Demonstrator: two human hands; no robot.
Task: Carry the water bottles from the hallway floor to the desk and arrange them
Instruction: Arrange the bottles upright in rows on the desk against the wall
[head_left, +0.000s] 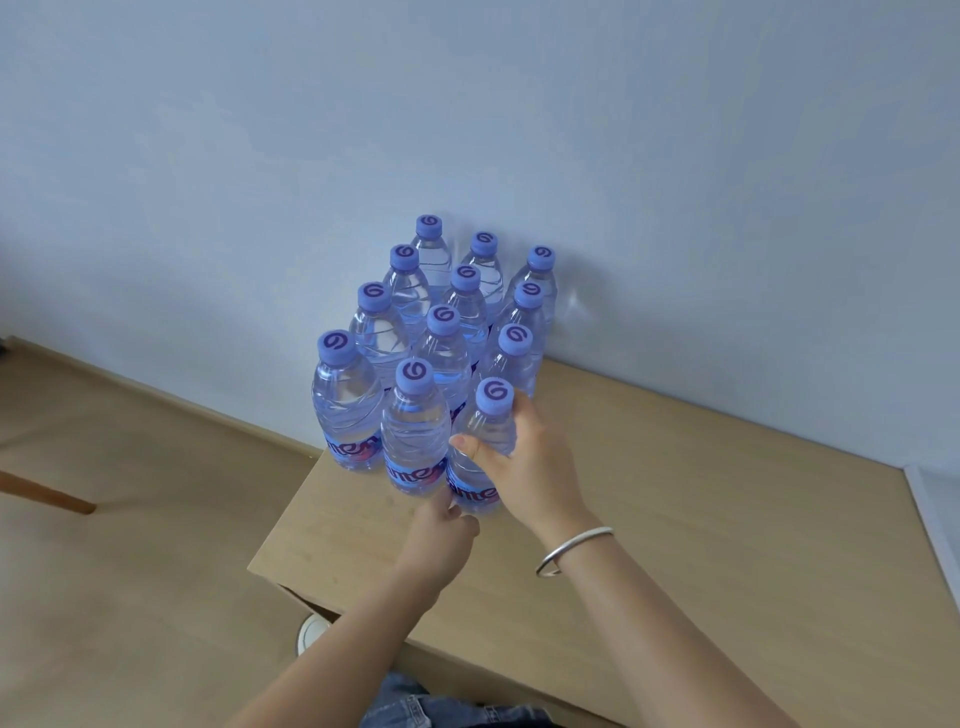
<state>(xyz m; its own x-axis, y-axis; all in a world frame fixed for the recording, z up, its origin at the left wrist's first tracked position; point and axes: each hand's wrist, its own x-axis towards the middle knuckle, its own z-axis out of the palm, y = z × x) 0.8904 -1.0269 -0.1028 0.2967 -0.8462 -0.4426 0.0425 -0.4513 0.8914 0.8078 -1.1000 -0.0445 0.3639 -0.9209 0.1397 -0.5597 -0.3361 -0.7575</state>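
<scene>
Several clear water bottles with purple caps (442, 343) stand upright in tight rows on the left end of the light wooden desk (675, 519), against the wall. My right hand (524, 462) grips the upper body of the front right bottle (485, 441), just under its cap. My left hand (441, 540) touches the bases of the front middle bottle (415, 431) and the front right one, with its fingertips hidden between them.
The desk's left corner lies just beside the front left bottle (345, 405). Beige floor (130, 571) stretches to the left, with a wooden furniture leg (47, 493) on it. A white edge (935, 519) shows at the desk's far right. A shoe (311, 631) peeks out below the desk.
</scene>
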